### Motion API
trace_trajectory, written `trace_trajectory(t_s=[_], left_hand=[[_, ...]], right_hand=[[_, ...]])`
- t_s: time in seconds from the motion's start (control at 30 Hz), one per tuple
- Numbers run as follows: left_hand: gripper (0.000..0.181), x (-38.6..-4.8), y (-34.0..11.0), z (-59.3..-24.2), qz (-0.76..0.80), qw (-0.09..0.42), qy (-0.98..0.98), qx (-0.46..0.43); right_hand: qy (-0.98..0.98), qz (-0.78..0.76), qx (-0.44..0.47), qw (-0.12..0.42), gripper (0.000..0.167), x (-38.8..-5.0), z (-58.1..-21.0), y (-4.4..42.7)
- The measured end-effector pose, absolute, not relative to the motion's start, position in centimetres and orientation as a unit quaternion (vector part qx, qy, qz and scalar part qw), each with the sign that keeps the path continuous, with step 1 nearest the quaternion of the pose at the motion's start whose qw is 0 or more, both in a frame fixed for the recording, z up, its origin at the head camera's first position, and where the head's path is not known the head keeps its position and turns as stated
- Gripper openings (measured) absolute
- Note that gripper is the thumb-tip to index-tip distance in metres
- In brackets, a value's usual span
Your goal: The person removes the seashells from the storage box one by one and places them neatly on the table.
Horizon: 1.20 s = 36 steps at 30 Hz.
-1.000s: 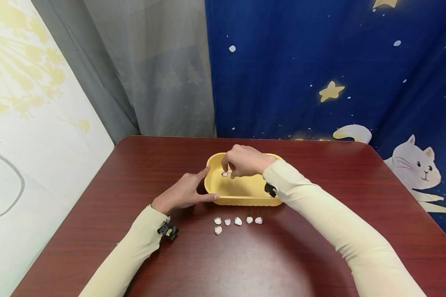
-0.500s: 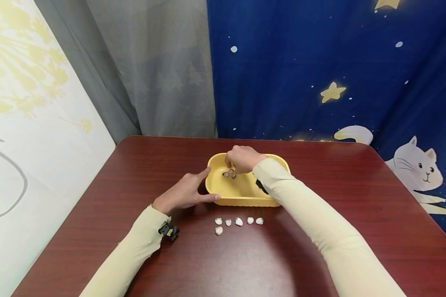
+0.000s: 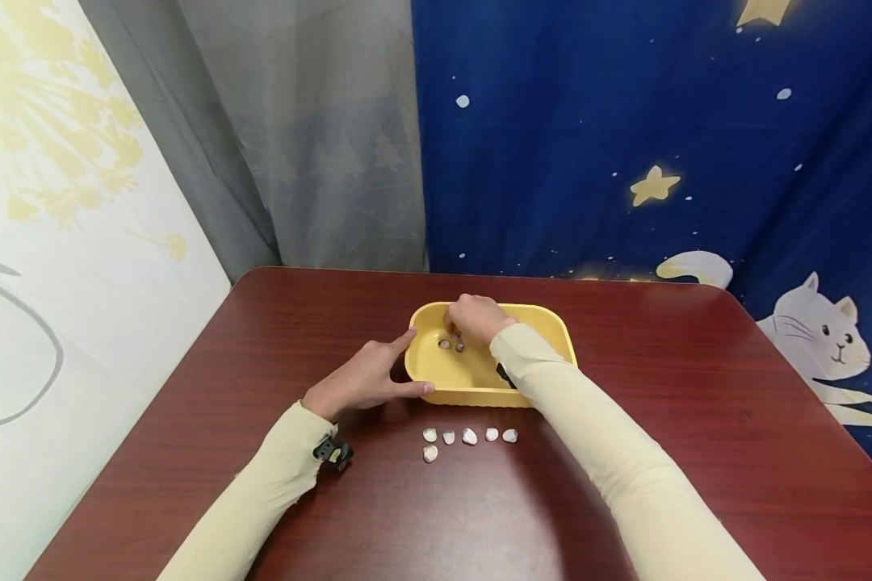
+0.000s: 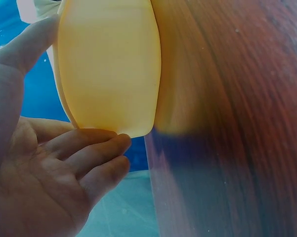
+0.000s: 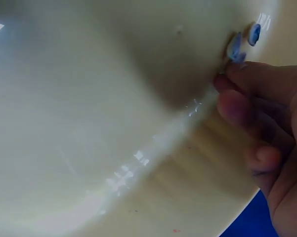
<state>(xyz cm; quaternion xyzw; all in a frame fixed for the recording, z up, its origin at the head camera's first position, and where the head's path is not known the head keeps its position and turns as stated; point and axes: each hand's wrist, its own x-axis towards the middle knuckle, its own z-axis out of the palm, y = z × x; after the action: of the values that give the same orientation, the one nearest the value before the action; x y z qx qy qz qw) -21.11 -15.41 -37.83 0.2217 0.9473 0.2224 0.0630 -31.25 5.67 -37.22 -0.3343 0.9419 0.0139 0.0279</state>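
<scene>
Head view: R grip [image 3: 480, 317] (curled, hold unclear) shifts back, baring 3 seashells [image 3: 445, 344] still in yellow tub [image 3: 488, 398]; L grip [image 3: 366, 375] spread, bracing it.

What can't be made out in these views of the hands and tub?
Head: near right corner of the tub, behind the right sleeve.
Head: tub's far wall, partly behind the right hand.
Right wrist: details of the shells, blurred; whether the fingers pinch one is unclear.
Left wrist: tub, cut off by the top edge.
</scene>
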Motion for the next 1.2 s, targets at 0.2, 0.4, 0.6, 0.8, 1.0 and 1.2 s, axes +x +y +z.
trace_trajectory(t_s=[0.2, 0.4, 0.6, 0.8, 1.0, 1.2], left_hand=[[0.105, -21.12, -15.48, -37.91, 0.219, 0.055, 0.948, 0.226], [0.104, -21.04, -15.42, -37.86, 0.221, 0.057, 0.947, 0.226], [0.105, -20.95, -15.44, -37.78, 0.222, 0.059, 0.948, 0.221], [0.104, -21.18, -15.36, -38.14, 0.220, 0.056, 0.948, 0.225], [0.105, -21.08, -15.30, -38.14, 0.224, 0.057, 0.947, 0.222], [0.105, -20.98, -15.41, -38.05, 0.223, 0.062, 0.948, 0.218]], right_hand=[[0.942, 0.021, -0.333, 0.026, 0.012, -31.43, -37.71, 5.35], [0.940, 0.027, -0.338, 0.016, 0.011, -31.50, -37.86, 5.47], [0.937, 0.046, -0.345, -0.005, 0.022, -31.53, -37.73, 5.79], [0.935, 0.048, -0.351, -0.012, 0.024, -31.40, -37.62, 6.05], [0.935, 0.047, -0.352, -0.008, 0.024, -31.46, -37.69, 6.10], [0.936, 0.047, -0.348, 0.009, 0.022, -31.65, -37.74, 6.09]])
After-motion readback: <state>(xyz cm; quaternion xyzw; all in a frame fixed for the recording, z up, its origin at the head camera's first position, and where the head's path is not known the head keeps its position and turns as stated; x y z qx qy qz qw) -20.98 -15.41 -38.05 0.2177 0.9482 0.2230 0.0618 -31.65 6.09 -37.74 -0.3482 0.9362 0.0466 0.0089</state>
